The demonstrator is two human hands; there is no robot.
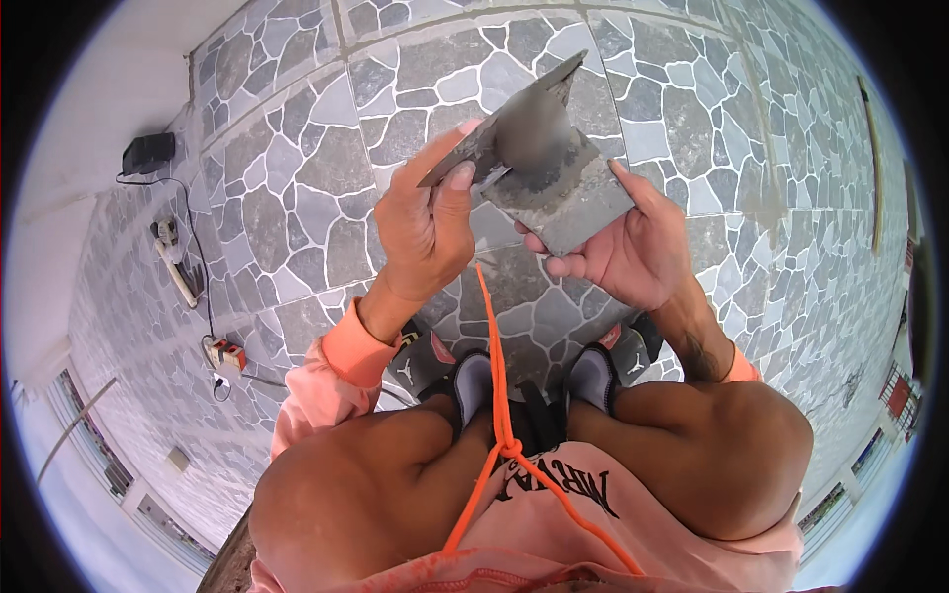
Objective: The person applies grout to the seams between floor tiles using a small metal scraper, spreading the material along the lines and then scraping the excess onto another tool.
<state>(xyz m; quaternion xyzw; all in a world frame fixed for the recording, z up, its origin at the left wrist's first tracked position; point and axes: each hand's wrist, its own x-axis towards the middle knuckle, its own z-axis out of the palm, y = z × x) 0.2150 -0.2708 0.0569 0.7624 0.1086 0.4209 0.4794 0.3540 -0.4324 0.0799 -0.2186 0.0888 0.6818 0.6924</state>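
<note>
My left hand [425,222] is closed on a thin dark-grey flat piece [455,158] with a pointed far end, pinched between thumb and fingers. Its exact kind I cannot make out. In my right hand [643,237] lies a squarish grey slab [583,212], like a cut tile piece, gripped along its right edge with the fingers underneath. Dark wet mortar [539,183] coats part of its upper face. The two pieces meet or overlap in front of me, where a blurred patch hides the contact. A small metallic glint shows beside my left thumb.
Stone-patterned floor tiles [445,74] spread around my feet in grey slippers [423,364]. To the left lie a black box [148,153] with a cable, a long-handled tool [176,265] and an orange-and-white power outlet block [225,356]. An orange drawstring [497,381] hangs between my knees.
</note>
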